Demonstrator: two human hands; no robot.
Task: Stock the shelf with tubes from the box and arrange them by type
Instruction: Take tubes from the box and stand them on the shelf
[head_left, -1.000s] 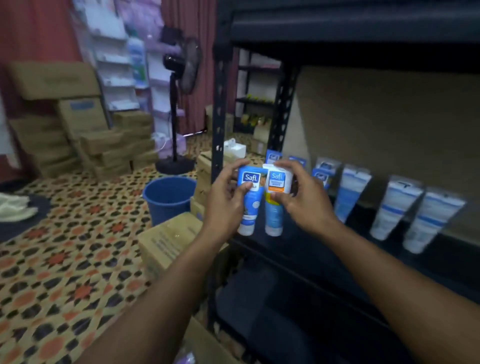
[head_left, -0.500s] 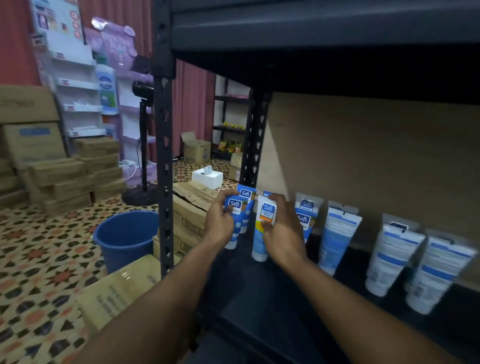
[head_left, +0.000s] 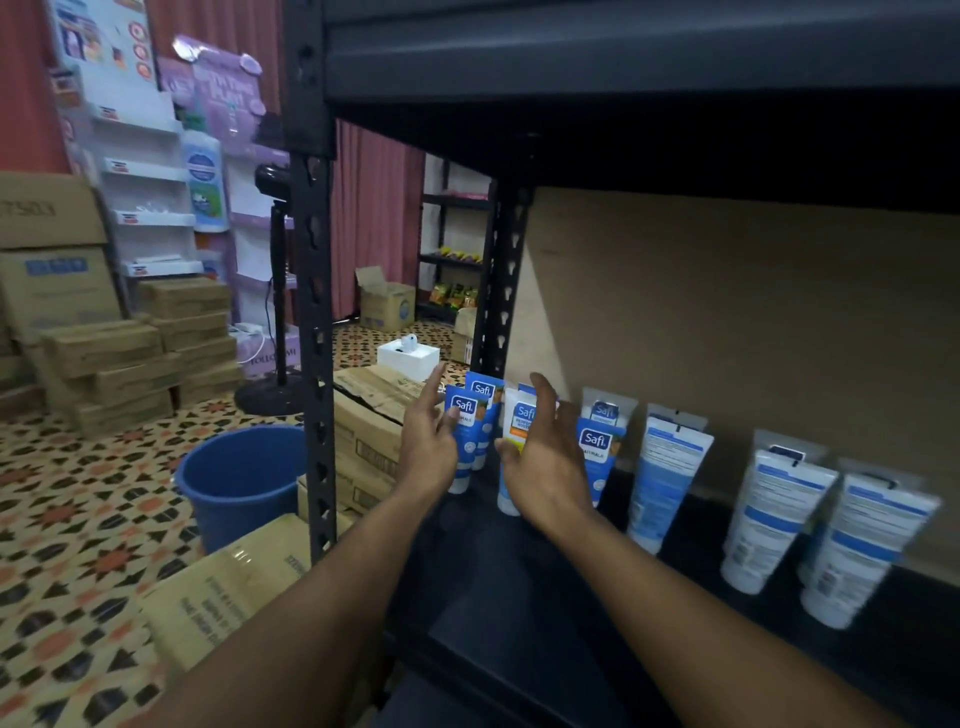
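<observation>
Head camera, the only view: I am looking down into a black metal shelf (head_left: 519, 613) with a brown back panel (head_left: 727, 312).

The left hand (head_left: 428, 457) is released, fingers straight and spread. Its thumb lies against or just beside a blue tube (head_left: 465, 436) standing cap-down at the far left end of the shelf; I cannot tell whether they touch. A second blue tube (head_left: 485, 392) stands directly behind that one.

The right hand (head_left: 548, 462) is also released, fingers straight and pointing up. It is just in front of a white tube with an orange band (head_left: 515, 410), partly covering it, and grasps nothing.

To the right of that hand stands another blue tube (head_left: 596, 447), with a further tube (head_left: 607, 410) behind it. Next comes a pale blue tube (head_left: 667, 478) with its back label facing me. Then there are two white tubes (head_left: 774, 519) side by side at the far right. All of them stand cap-down and tilt back.

To the left of the shelf's post (head_left: 314, 364), a blue bucket (head_left: 241, 478) sits on a patterned floor (head_left: 78, 519). A cardboard box (head_left: 223, 587) lies near me.
</observation>
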